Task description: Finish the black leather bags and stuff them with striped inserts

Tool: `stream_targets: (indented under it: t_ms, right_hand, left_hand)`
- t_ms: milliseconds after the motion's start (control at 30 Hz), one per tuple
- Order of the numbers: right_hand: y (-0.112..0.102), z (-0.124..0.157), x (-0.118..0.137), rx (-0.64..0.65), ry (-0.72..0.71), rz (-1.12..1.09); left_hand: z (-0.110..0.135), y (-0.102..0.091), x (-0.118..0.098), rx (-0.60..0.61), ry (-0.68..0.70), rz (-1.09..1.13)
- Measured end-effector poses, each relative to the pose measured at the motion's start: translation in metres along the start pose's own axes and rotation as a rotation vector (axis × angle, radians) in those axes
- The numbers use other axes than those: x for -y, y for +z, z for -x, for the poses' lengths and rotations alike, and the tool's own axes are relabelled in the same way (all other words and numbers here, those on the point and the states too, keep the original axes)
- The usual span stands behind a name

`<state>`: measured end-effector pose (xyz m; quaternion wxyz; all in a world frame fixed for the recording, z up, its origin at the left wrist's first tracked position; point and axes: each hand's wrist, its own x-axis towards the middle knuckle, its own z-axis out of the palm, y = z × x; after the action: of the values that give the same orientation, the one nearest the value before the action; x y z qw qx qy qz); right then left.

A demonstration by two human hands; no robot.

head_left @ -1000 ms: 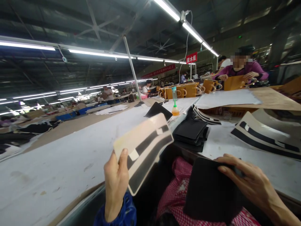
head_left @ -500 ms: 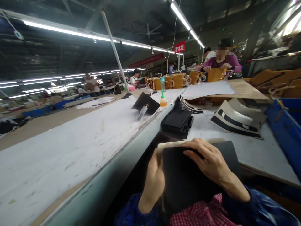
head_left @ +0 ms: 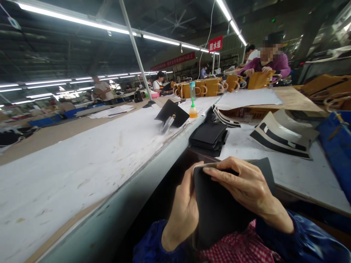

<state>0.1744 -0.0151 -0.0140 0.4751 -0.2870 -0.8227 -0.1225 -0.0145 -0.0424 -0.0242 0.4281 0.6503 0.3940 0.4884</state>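
A black leather-like panel [head_left: 219,215] with rounded corners stands tilted over my lap. Only a thin strip of a pale layer [head_left: 210,165] shows along its top edge. My left hand [head_left: 184,210] is closed around the panel's left edge, its fingers partly hidden behind. Across the top edge, my right hand [head_left: 249,184] grips the panel, with fingertips pressed on the black face near the upper left corner. The panel's far side is hidden.
Beyond the panel lies a stack of black pieces [head_left: 208,137]. A curved strip-marked sheet [head_left: 279,140] rests to its right, before a blue crate [head_left: 336,146]. On the long white table [head_left: 90,157] are a black flap piece [head_left: 172,112] and a glue bottle [head_left: 193,110]. A co-worker [head_left: 283,67] handles a yellow bag.
My right fingertips have shifted left toward the panel's upper corner. Less of the pale layer sticks out above the black edge. My left hand keeps its hold on the side.
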Motion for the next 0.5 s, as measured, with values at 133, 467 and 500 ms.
stream_targets:
  t_ms: [133,467,500]
  right_hand:
    - [-0.0010,-0.0008,0.0012,-0.004,-0.013,0.027]
    - [-0.0007,0.0028,0.0021,-0.012,-0.002,0.013]
    - [-0.0005,0.0029,0.0018,-0.013,-0.009,0.013]
  left_hand:
    - [0.0019,0.0010,0.0003,-0.009,0.008,0.002]
    - [0.0030,0.0021,0.0019,-0.007,0.039,0.015]
    - [0.0031,0.0022,0.0021,-0.002,0.041,0.008]
